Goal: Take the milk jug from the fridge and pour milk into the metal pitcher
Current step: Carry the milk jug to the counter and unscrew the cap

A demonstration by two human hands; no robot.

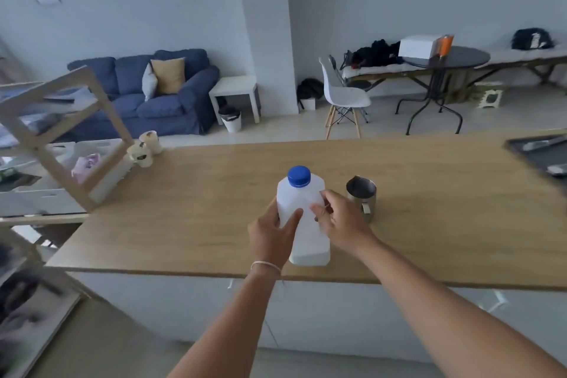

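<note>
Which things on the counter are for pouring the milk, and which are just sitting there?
For the milk job:
milk jug, blue cap on, held by left hand and right hand
metal pitcher, just right of the jug

Just sitting there:
two cream cups at the counter's far left
dark tray at the right edge

Pale walls, blue sofa [147, 92], round dark table [448, 58].

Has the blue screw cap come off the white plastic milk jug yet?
No, the blue screw cap sits on the neck of the white plastic milk jug, which stands on the wooden counter.
</note>
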